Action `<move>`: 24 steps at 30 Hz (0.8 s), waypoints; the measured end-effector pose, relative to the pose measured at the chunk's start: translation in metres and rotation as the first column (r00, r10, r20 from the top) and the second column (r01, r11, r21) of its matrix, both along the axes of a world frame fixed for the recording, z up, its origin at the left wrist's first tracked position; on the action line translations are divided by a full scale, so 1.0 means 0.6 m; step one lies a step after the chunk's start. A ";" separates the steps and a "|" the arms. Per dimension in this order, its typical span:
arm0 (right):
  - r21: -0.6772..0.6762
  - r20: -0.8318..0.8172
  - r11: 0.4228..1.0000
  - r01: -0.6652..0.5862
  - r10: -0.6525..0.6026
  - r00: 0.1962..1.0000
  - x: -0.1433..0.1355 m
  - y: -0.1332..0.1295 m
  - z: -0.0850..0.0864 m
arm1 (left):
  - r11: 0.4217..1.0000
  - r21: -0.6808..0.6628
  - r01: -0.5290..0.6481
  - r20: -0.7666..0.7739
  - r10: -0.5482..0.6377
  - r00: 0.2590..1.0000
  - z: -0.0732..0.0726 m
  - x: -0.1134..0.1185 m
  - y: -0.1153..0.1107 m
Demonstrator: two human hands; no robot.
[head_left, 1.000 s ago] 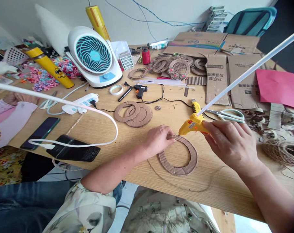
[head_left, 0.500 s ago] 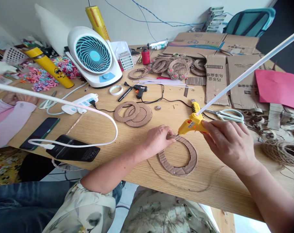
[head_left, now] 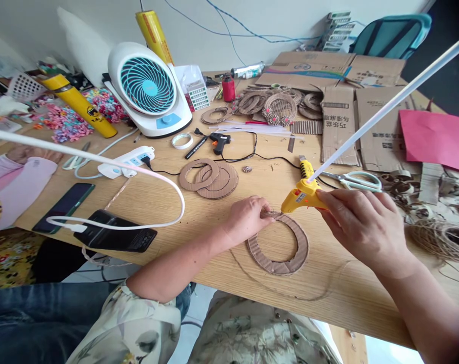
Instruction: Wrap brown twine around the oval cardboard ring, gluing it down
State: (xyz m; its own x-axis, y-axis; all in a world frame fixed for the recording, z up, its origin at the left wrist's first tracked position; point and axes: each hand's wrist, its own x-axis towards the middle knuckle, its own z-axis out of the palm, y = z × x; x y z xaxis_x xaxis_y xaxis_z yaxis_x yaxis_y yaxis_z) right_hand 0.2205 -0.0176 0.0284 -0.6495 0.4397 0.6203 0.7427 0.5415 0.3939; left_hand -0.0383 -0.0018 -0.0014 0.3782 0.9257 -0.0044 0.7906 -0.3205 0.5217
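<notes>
A corrugated cardboard ring [head_left: 301,247] lies near the table's front edge. My left hand [head_left: 246,220] is closed on its upper left rim, thumb and fingers pinched together. From there a thin jute twine [head_left: 265,289] trails in a loop over the tabletop. In my right hand [head_left: 366,227] is a yellow hot glue gun [head_left: 303,196], its small light glowing. Its nozzle points down at the ring's top, right beside my left fingertips; whether it touches I cannot tell. A long translucent glue stick [head_left: 388,108] slants out of the gun's back.
Two cardboard pieces [head_left: 217,179], a small black glue gun [head_left: 219,143] and scissors [head_left: 356,180] lie beyond the ring. A twine coil [head_left: 442,237] sits at right. A white cable [head_left: 138,174] arches across the left, near a fan [head_left: 149,86] and another person's sleeve [head_left: 22,182].
The glue gun's nozzle has shifted slightly right along the top of the ring, and my right hand with it. My left hand keeps its hold on the ring.
</notes>
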 end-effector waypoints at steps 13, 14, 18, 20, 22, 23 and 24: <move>0.013 0.017 1.000 0.011 -0.011 1.000 -0.001 -0.001 0.003 | 1.000 0.000 -0.001 0.012 0.001 1.000 -0.006 -0.001 0.001; 0.014 0.019 1.000 0.013 -0.014 1.000 -0.001 -0.002 0.003 | 1.000 0.004 0.001 0.012 -0.001 1.000 -0.006 -0.001 0.001; 0.007 0.022 1.000 0.019 -0.019 1.000 0.004 -0.004 0.006 | 1.000 0.023 0.007 0.019 -0.007 1.000 -0.010 -0.002 0.002; -0.005 0.022 1.000 0.017 -0.017 1.000 0.012 -0.002 0.007 | 0.999 0.032 0.007 0.022 -0.007 1.000 -0.013 -0.004 0.002; -0.019 0.009 1.000 0.016 -0.016 1.000 0.023 0.005 0.005 | 0.999 0.039 0.010 0.030 -0.012 0.999 -0.017 -0.005 0.002; -0.034 -0.008 0.999 0.022 -0.022 1.000 0.030 0.011 0.003 | 0.999 0.040 0.012 0.035 -0.013 0.999 -0.018 -0.005 0.002; -0.057 -0.038 0.998 0.032 -0.034 0.999 0.037 0.017 -0.002 | 0.999 0.040 0.013 0.039 -0.014 0.999 -0.019 -0.005 0.002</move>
State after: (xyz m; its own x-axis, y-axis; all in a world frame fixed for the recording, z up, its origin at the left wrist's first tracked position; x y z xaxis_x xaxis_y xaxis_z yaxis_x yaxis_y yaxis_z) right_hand 0.2427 -0.0076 0.0273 -0.6101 0.4954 0.6184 0.7747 0.5367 0.3344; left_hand -0.0412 -0.0006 -0.0125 0.3898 0.9197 0.0468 0.7653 -0.3518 0.5390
